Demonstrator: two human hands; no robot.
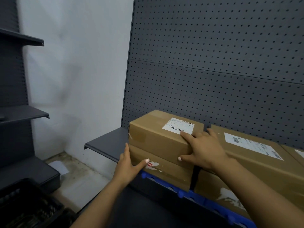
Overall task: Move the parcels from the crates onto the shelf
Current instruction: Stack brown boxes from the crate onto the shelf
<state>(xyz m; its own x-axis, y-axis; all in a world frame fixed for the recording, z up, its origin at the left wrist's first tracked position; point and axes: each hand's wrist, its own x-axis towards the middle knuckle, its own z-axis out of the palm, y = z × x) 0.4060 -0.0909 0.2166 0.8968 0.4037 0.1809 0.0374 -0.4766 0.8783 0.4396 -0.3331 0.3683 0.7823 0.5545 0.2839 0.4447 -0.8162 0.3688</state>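
Head view, nearest first: a black plastic crate (24,204) sits at the lower left, its contents too dark to make out. Both forearms reach up to the dark grey metal shelf (107,142), whose front edge carries a blue plastic strip (197,196). The left hand (130,163) lies with straight fingers flat against the left end of the lower brown cardboard parcel (164,171), thumb across its front face beside a torn red-and-white sticker (153,165) that cannot be read. The right hand (202,148) is spread over the top front corner of the upper brown cardboard parcel (158,139), fingers straight, thumb pressed on the front. That parcel is stacked on the lower one, both on the shelf. Its white shipping label (179,125) shows barcodes; the text is too small to read. Just to the right lies a long brown cardboard box (256,155) with its own white barcode label (251,147), set on another box. Bare shelf remains left of the stack. Behind stands grey pegboard (213,63), and a white wall (74,63) further left.
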